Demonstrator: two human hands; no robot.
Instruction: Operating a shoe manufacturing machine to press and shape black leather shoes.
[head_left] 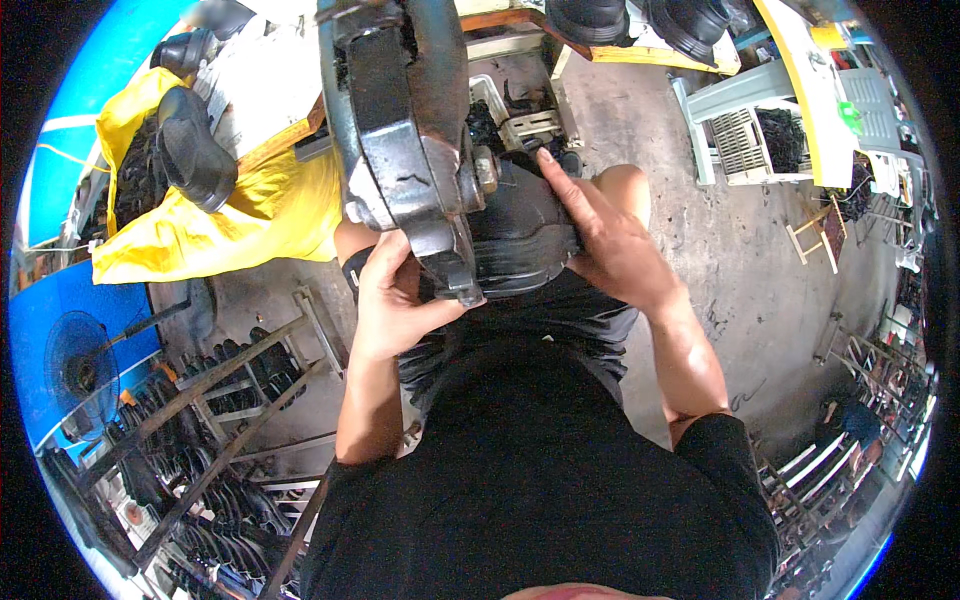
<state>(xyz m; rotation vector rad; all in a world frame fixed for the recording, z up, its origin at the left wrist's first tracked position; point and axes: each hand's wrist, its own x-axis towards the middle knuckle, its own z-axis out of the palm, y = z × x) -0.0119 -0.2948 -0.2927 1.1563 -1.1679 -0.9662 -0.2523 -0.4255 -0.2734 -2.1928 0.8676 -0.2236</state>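
A black shoe [522, 232] sits in front of me under a dark metal machine head [395, 150] with worn edges and a bolt on its side. My right hand [622, 245] grips the shoe's right side, its index finger stretched along the upper and its thumb side tucked beneath. On the other side my left hand [392, 312] closes round the shoe, thumb reaching toward the machine's lower metal tip. The machine hides most of the left fingers and the shoe's left part.
Yellow cloth [290, 215] and a black boot [192, 150] lie by the bench at left. Crates with black pieces stand ahead, one white crate [750, 145] at right. A fan [85, 365] and shoe racks [215, 400] fill the left; more racks [840, 470] line the right.
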